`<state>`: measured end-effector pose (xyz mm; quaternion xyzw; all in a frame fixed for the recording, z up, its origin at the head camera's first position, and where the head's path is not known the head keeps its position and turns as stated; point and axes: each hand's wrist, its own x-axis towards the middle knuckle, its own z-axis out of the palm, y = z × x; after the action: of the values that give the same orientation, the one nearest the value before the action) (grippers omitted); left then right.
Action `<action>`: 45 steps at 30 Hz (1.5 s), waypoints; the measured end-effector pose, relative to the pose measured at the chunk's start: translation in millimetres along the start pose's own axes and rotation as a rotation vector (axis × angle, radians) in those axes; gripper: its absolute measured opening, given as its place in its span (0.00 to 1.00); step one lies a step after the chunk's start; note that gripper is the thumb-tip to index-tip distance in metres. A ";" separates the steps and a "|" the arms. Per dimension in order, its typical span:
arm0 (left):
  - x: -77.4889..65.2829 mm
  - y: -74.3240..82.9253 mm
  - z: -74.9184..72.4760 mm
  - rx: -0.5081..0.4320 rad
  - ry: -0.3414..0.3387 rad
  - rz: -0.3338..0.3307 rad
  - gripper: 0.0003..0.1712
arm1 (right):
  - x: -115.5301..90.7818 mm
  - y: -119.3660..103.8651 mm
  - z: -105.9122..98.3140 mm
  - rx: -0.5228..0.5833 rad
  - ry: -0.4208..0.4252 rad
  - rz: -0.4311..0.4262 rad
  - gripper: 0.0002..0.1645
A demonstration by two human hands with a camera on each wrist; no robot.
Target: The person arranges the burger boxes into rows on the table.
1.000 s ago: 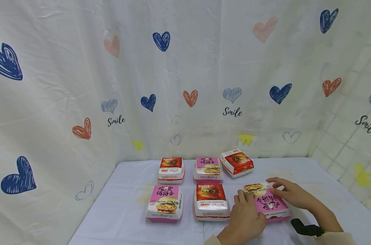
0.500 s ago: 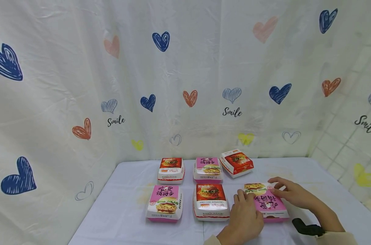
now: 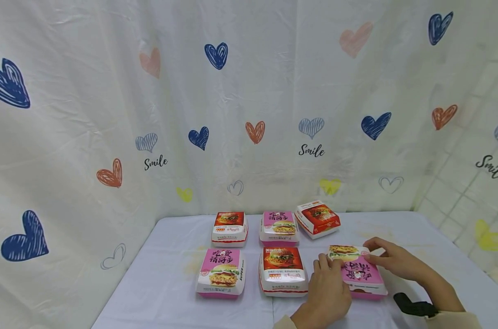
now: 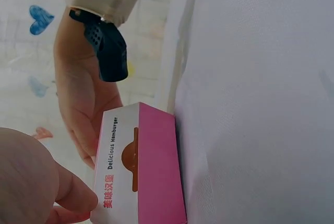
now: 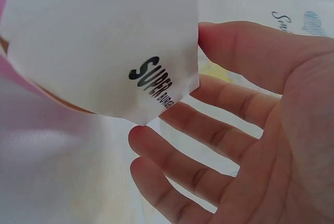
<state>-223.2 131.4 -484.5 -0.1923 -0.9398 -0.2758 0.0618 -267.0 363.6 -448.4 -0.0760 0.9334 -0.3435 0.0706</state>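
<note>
At the right end of the front row lies a pink and white burger box [image 3: 361, 273], its printed burger toward the back. My left hand [image 3: 329, 289] holds its left side, with the thumb near the front corner. At the back right corner, my right hand [image 3: 394, 259] grips the same box, thumb on the top edge. The right wrist view shows the fingers curving around that white corner [image 5: 104, 41], marked "SUPER BURGER". In the left wrist view the box's pink front [image 4: 159, 166] meets the tablecloth, and its lid is closed.
Left of my hands sit a red burger box [image 3: 283, 272] and another pink one [image 3: 221, 274]. Behind them stand a red box [image 3: 230, 229], a pink box [image 3: 279, 228] and a tilted red box [image 3: 318, 219]. A heart-print curtain [image 3: 249, 91] hangs behind the white-covered table [image 3: 171, 297].
The burger box between my hands has turned slightly, and its edges now lie straighter to the row. Both hands have shifted a little with it. The other boxes stay put.
</note>
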 end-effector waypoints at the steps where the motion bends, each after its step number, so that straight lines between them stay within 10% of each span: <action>1: 0.0 -0.1 -0.1 0.000 0.000 0.000 0.22 | 0.0 0.1 -0.2 0.002 0.000 0.000 0.28; 15: 0.6 -3.0 -1.3 0.014 0.028 0.025 0.22 | -1.9 -1.6 -0.4 0.021 -0.004 -0.010 0.28; 45: 3.9 2.3 0.3 0.156 -0.109 -0.090 0.60 | -4.8 6.1 -4.7 0.007 -0.025 -0.103 0.14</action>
<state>-225.9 134.6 -482.8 -0.1592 -0.9681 -0.1932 0.0127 -263.7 372.1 -448.5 -0.1280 0.9261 -0.3490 0.0647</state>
